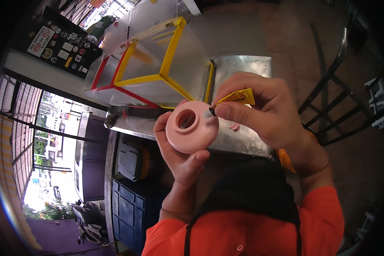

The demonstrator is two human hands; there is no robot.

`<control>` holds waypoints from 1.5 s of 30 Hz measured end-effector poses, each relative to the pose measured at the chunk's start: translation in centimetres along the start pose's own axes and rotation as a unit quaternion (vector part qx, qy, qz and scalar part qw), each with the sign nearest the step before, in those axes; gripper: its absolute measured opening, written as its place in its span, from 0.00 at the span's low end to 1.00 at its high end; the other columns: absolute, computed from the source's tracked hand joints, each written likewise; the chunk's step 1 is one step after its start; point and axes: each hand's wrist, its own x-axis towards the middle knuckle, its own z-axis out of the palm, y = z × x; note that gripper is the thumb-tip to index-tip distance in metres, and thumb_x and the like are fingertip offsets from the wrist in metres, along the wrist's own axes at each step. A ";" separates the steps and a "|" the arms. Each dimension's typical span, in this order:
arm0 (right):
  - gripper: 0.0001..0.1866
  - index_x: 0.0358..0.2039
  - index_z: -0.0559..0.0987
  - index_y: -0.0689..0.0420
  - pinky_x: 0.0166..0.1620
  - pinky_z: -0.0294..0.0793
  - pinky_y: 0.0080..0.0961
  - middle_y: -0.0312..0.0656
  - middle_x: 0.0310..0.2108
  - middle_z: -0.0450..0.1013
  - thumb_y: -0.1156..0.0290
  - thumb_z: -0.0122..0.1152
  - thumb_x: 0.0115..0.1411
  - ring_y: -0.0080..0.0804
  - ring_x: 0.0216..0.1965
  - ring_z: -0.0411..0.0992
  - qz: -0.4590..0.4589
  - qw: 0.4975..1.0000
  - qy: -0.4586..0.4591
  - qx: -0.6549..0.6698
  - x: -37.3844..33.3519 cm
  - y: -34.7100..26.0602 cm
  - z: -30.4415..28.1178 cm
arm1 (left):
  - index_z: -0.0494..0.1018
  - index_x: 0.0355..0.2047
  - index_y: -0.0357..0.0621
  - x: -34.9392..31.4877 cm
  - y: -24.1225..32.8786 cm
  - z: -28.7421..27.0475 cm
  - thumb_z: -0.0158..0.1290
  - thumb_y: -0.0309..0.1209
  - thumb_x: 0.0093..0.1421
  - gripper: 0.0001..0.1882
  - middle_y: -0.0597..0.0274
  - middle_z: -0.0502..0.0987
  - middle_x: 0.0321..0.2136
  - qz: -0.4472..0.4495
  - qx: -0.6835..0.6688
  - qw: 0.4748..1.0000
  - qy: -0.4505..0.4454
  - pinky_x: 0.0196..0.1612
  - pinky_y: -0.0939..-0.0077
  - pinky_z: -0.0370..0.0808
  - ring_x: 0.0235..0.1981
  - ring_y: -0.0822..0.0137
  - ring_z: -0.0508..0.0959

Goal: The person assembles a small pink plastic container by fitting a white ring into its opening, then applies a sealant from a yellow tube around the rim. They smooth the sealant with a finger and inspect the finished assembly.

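Observation:
My left hand (181, 168) grips a small, round pink pot (194, 143) from below and behind, its wide rimmed opening tipped toward me. A short stub (209, 121), like a spout, juts from the pot's right side. Pinched in my right hand (277, 113) is a yellow glue tube (243, 96). The tube's dark tip (212, 111) is at the stub; whether they touch I cannot tell. A small pink piece (234, 127) lies on the metal table (256, 138) below my right hand.
Clear panels with a yellow frame (170, 47) and a red frame (104, 70) stand on the counter beyond the pot. To the right is a black metal chair (335, 83). A dark blue crate (130, 213) and a grey-lidded bin (130, 160) stand at lower left.

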 end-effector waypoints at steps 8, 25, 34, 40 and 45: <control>0.07 0.38 0.82 0.66 0.39 0.73 0.19 0.40 0.36 0.77 0.77 0.69 0.62 0.22 0.36 0.74 -0.015 0.997 -0.016 -0.076 0.7 -1.3 1.4 | 0.56 0.63 0.36 0.1 -0.4 -0.3 0.70 0.61 0.48 0.56 0.43 0.65 0.62 -0.033 -0.066 0.997 0.003 0.66 0.57 0.65 0.63 0.53 0.68; 0.06 0.36 0.82 0.66 0.39 0.70 0.20 0.40 0.35 0.76 0.77 0.69 0.61 0.22 0.36 0.72 0.009 0.988 -0.004 -0.152 0.3 -1.9 3.0 | 0.50 0.60 0.46 -0.6 -1.7 -1.4 0.76 0.25 0.46 0.50 0.45 0.60 0.64 -0.007 -0.163 0.986 -0.024 0.67 0.59 0.69 0.66 0.56 0.66; 0.06 0.38 0.81 0.66 0.34 0.74 0.20 0.39 0.33 0.77 0.78 0.68 0.63 0.21 0.32 0.74 -0.006 0.991 -0.030 -0.132 0.7 -1.4 2.9 | 0.51 0.59 0.46 -0.9 -2.0 -1.2 0.75 0.21 0.46 0.49 0.45 0.60 0.64 -0.015 -0.194 0.981 -0.015 0.66 0.61 0.70 0.65 0.57 0.67; 0.05 0.36 0.83 0.66 0.38 0.72 0.19 0.40 0.34 0.77 0.80 0.69 0.60 0.22 0.35 0.74 -0.018 0.985 -0.009 -0.171 0.9 -1.4 3.0 | 0.52 0.59 0.45 -1.1 -1.8 -1.0 0.75 0.22 0.47 0.48 0.47 0.63 0.62 -0.069 -0.252 0.965 -0.011 0.66 0.62 0.71 0.63 0.59 0.69; 0.05 0.36 0.83 0.66 0.37 0.70 0.18 0.39 0.35 0.77 0.80 0.70 0.60 0.21 0.35 0.74 -0.016 0.981 -0.002 -0.193 1.0 -1.5 3.0 | 0.52 0.58 0.42 -1.0 -1.6 -0.7 0.75 0.22 0.47 0.47 0.47 0.64 0.61 -0.068 -0.252 0.965 -0.007 0.66 0.62 0.72 0.62 0.59 0.70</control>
